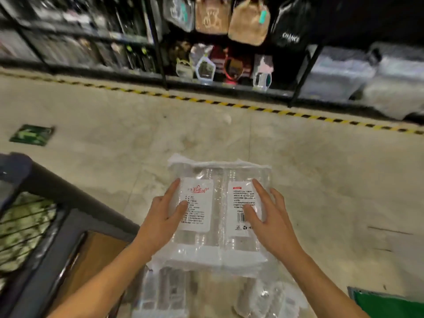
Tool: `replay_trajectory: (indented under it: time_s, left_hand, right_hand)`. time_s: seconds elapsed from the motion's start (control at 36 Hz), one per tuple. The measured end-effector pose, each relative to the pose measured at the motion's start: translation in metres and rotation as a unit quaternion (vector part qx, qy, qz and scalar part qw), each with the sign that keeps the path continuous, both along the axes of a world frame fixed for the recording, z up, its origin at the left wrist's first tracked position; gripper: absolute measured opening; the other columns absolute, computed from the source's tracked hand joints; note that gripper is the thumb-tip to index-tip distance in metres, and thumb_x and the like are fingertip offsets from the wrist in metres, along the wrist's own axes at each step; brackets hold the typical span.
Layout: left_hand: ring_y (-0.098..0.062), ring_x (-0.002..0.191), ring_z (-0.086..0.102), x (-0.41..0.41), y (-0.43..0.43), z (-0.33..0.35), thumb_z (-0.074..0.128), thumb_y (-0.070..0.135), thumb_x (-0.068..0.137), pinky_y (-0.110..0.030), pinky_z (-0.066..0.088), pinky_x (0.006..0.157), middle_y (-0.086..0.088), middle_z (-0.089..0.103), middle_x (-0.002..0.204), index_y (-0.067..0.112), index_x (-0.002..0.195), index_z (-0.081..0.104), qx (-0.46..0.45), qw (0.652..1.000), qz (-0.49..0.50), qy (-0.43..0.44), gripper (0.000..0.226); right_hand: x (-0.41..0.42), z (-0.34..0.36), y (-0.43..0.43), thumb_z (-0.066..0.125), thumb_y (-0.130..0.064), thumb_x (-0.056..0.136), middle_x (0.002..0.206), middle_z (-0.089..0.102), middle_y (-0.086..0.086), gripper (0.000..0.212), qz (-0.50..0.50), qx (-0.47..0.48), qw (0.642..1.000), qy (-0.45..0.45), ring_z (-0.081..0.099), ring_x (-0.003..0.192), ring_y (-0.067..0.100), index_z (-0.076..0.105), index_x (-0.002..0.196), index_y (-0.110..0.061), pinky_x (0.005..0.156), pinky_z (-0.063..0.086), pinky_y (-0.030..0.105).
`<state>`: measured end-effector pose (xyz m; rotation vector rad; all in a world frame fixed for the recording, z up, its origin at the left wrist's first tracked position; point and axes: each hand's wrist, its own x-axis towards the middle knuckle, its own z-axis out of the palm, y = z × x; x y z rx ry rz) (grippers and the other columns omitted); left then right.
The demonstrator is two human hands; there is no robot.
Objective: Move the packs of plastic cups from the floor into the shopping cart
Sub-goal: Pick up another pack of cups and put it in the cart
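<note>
Two packs of plastic cups point(218, 214), wrapped side by side in clear film with a white printed label on each, sit between our palms, held up in front of us above the pale floor point(321, 180). Our left hand point(164, 216) clasps the left side, thumb across the left label and fingers reaching up the edge. Our right hand point(268, 216) mirrors it on the right side, thumb near the barcode and fingers spread fairly wide over the wrap. Both forearms reach forward from the bottom of the view, angled inward toward the bundle.

Beneath the bundle, more wrapped packs point(160, 292) lie low in the view, blurred; we cannot tell exactly how they rest. The shopping cart point(57, 203) stands to the left, its dark rim near our left forearm, with a brown panel inside. Across a yellow-and-black striped line point(229, 103), dark shelving point(160, 42) holds bags and small goods.
</note>
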<state>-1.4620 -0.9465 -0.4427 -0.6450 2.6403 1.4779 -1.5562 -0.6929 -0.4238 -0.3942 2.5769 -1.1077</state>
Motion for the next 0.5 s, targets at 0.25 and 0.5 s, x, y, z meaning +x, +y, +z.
replay_trajectory:
  time_s: [0.25,0.5]
  left_hand:
    - [-0.016,0.11,0.064,0.017,-0.051,0.235,0.042,0.083,0.081,-0.044,0.052,0.097,0.002,0.062,0.125,0.067,0.143,0.011,-0.066,0.996,0.023,0.053,0.071]
    - [-0.024,0.134,0.045,0.098,-0.006,0.388,0.044,0.051,0.099,-0.036,0.04,0.102,-0.001,0.045,0.15,0.041,0.155,0.018,-0.148,0.977,0.148,0.032,0.062]
  right_hand:
    - [-0.005,0.235,-0.031,0.05,-0.054,0.098,0.16,0.014,-0.013,0.062,0.043,-0.042,0.997,0.051,0.029,0.138,0.006,0.019,0.152,-0.055,0.097,0.028,0.014]
    - [0.01,0.356,-0.052,0.05,-0.054,0.098,0.158,0.033,0.001,0.064,0.174,-0.035,0.978,0.111,0.024,0.148,0.02,0.027,0.155,-0.041,0.117,0.026,0.042]
